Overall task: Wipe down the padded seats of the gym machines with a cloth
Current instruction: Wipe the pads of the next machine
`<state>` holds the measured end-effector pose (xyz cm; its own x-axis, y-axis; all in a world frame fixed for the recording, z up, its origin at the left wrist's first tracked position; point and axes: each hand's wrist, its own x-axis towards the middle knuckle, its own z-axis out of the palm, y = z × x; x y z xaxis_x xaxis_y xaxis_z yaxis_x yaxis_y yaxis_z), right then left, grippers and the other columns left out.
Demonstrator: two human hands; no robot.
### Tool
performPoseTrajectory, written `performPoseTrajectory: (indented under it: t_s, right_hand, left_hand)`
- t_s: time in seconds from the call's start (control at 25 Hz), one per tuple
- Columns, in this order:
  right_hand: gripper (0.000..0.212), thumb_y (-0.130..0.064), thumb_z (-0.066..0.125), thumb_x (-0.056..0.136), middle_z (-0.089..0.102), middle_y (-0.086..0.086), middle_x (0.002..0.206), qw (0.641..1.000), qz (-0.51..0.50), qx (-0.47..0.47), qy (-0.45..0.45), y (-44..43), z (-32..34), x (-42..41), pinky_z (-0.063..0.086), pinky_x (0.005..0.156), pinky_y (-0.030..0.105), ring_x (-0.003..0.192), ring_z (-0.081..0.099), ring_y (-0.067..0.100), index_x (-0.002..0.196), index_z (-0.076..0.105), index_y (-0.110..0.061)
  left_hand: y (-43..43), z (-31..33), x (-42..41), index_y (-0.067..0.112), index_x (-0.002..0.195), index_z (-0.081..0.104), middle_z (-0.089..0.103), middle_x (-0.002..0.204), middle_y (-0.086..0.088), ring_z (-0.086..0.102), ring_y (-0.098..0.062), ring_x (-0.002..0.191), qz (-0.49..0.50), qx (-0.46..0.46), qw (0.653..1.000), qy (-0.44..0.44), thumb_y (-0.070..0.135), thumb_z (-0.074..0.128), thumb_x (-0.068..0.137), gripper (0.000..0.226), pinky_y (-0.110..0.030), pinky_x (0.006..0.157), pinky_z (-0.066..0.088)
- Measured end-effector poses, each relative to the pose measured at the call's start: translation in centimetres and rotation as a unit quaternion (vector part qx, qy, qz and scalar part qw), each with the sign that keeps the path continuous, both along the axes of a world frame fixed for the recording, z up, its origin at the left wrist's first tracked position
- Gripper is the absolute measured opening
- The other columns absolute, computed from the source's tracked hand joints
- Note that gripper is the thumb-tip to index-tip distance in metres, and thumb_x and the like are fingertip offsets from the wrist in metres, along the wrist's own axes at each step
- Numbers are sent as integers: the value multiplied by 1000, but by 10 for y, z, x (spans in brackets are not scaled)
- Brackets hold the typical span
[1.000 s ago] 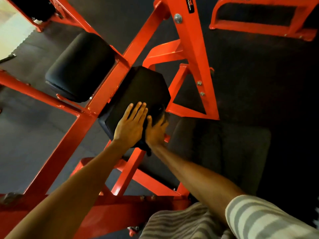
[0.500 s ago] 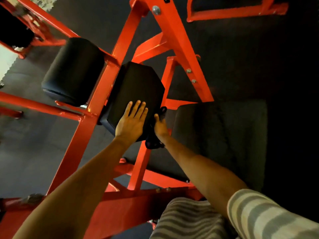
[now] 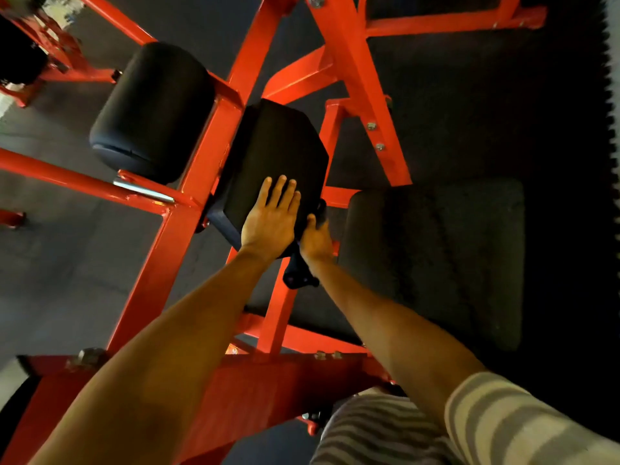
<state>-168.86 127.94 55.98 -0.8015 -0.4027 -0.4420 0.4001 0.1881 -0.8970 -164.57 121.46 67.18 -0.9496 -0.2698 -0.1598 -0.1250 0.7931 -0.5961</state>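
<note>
A black padded block (image 3: 275,152) is bolted to the red machine frame (image 3: 188,229) in the middle of the view. My left hand (image 3: 270,223) lies flat on its near face, fingers straight and together. My right hand (image 3: 315,239) grips a dark cloth (image 3: 297,273) against the pad's lower right edge; a tail of the cloth hangs below my wrist. A second black pad (image 3: 151,112), rounded, sits to the left on the same frame. A wide dark seat pad (image 3: 436,263) lies to the right of my right hand.
Red steel beams cross the view in front of and behind the pads. Another red frame (image 3: 453,18) stands at the top right. The floor is dark rubber matting (image 3: 503,112). My striped sleeve (image 3: 503,424) fills the lower right corner.
My right hand has slid with the cloth from the pad's face down round its lower right edge. My left hand stays flat on the pad. The camera has tilted down and closer.
</note>
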Motion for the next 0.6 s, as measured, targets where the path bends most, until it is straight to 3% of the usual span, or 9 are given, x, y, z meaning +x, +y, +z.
performPoseTrajectory:
  t_s: [0.12,0.28,0.36,0.48,0.6]
  right_hand:
    - [52,-35,28,111,35,7,164,997,65,33,27,3,11,-33,28,118,40,147,37,31,162,20,-28]
    - [51,-26,35,111,38,10,161,995,70,14,73,-2,12,-66,30,111,30,146,39,29,161,25,-20]
    - [57,-40,35,108,37,5,162,990,100,26,97,3,8,-57,32,117,37,146,39,28,162,18,-29]
    - [67,-64,26,98,38,3,161,965,200,129,107,23,-5,-38,38,114,51,144,42,32,159,18,-38]
    - [64,-54,36,102,37,8,159,909,286,245,180,50,-10,-51,41,106,50,138,47,38,158,26,-27]
  left_hand:
    - [-2,-7,-1,9,157,29,21,167,-13,13,-33,155,5,6,1000,5,32,30,105,57,-51,125,2]
    - [1,-5,-2,12,154,38,30,164,-11,20,-31,154,3,20,999,32,34,34,104,55,-50,126,6]
    - [-1,-5,-3,13,154,39,31,164,-9,20,-29,154,13,28,999,41,33,34,104,54,-49,126,5]
    - [8,-12,-2,12,150,45,34,162,-9,20,-28,154,55,69,992,90,32,39,99,55,-50,125,-1]
    - [41,-43,6,11,138,60,50,151,-11,35,-31,148,59,120,983,123,30,35,91,56,-50,126,4]
